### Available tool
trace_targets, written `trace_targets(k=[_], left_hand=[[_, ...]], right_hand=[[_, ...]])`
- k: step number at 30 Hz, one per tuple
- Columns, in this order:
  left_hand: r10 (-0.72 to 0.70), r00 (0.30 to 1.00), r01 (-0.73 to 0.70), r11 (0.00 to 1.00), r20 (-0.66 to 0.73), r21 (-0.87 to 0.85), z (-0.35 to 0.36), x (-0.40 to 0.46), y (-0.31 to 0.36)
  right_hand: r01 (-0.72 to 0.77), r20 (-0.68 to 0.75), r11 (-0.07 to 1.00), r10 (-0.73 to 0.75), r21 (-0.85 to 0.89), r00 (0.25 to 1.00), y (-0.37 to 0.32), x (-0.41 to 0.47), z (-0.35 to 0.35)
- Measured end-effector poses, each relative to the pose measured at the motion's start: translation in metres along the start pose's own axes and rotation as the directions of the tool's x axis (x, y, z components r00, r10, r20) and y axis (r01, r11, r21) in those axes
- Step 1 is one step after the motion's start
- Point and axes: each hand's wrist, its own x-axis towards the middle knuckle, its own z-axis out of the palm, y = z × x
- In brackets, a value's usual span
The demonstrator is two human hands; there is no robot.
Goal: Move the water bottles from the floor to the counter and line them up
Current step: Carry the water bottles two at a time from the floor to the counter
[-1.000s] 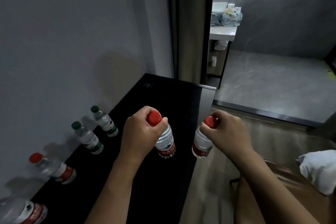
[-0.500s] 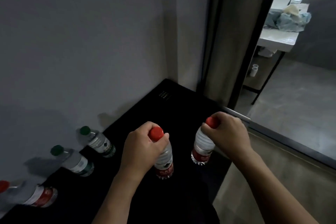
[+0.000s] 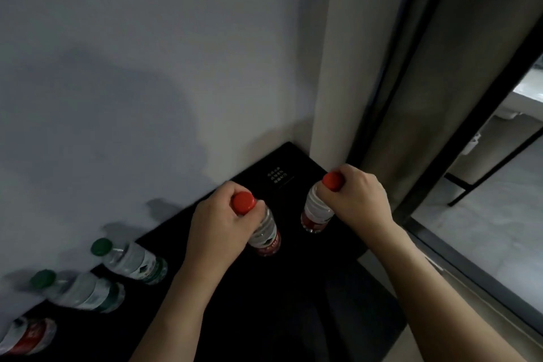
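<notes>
Hands, left (image 3: 219,222) and right (image 3: 357,200), each clasp a red-capped bottle's neck over the surface (image 3: 293,303); next, probably set both down in line with the green-capped bottles (image 3: 132,260).

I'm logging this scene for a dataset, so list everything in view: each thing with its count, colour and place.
Red-capped clear plastic water bottles, held: 2, red labels, over the far end of the counter, one in each hand.
Green-capped clear plastic water bottles: 2, green labels, in a row along the wall on the left.
Red-labelled clear plastic bottle: 1, cap out of view, bottom left corner, next in that row.
Black counter: 1, along the wall, small white print at its far end.
Grey wall: 1, behind the counter.
Dark-framed doorway: 1, right side.
Left hand: grips the nearer bottle's neck.
Right hand: grips the farther bottle's neck.
</notes>
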Motion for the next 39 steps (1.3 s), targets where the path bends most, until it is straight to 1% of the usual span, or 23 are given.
trace_targets(k=[2, 7, 10, 13, 17, 20, 23, 25, 28, 33, 36, 39], left_hand=[[-0.013, 1.0, 0.013, 1.0, -0.025, 0.003, 0.006, 0.015, -0.004], [-0.119, 0.99, 0.122, 0.992, -0.078, 0.04, 0.027, 0.047, -0.016], [-0.195, 0.975, 0.203, 0.977, -0.103, 0.071, 0.043, 0.07, -0.025], [-0.259, 0.955, 0.275, 0.957, -0.147, 0.096, 0.064, 0.094, -0.033], [-0.34, 0.926, 0.359, 0.927, -0.161, 0.11, 0.09, 0.121, -0.042], [-0.393, 0.901, 0.418, 0.901, -0.184, 0.118, 0.106, 0.135, -0.05], [-0.44, 0.887, 0.459, 0.873, -0.139, 0.165, 0.119, 0.141, -0.057], [-0.481, 0.872, 0.49, 0.851, -0.097, 0.191, 0.125, 0.142, -0.06], [-0.526, 0.847, 0.53, 0.819, -0.082, 0.22, 0.124, 0.143, -0.061], [-0.564, 0.826, 0.537, 0.778, -0.014, 0.326, 0.118, 0.148, -0.054], [-0.562, 0.827, 0.528, 0.779, 0.004, 0.339, 0.115, 0.144, -0.047], [-0.526, 0.85, 0.504, 0.8, -0.022, 0.326, 0.11, 0.133, -0.04]], right_hand=[[0.047, 0.011, 0.999, -0.047, -0.019, 0.999, 0.0, 0.017, 0.006], [0.164, 0.099, 0.986, -0.162, -0.017, 0.982, 0.002, 0.072, 0.029], [0.24, 0.208, 0.971, -0.233, -0.007, 0.95, 0.01, 0.111, 0.052], [0.264, 0.328, 0.965, -0.249, 0.0, 0.911, 0.02, 0.147, 0.072], [0.311, 0.309, 0.95, -0.303, 0.023, 0.902, 0.028, 0.178, 0.091], [0.284, 0.393, 0.959, -0.265, 0.01, 0.88, 0.029, 0.2, 0.101], [0.257, 0.44, 0.966, -0.246, 0.035, 0.863, 0.031, 0.217, 0.106], [0.254, 0.447, 0.966, -0.251, 0.053, 0.859, 0.034, 0.22, 0.105], [0.243, 0.445, 0.966, -0.256, 0.088, 0.858, 0.038, 0.218, 0.104], [0.249, 0.443, 0.963, -0.27, 0.107, 0.855, 0.038, 0.213, 0.101], [0.247, 0.39, 0.962, -0.272, 0.114, 0.88, 0.038, 0.205, 0.094], [0.239, 0.286, 0.96, -0.272, 0.145, 0.919, 0.037, 0.193, 0.083]])
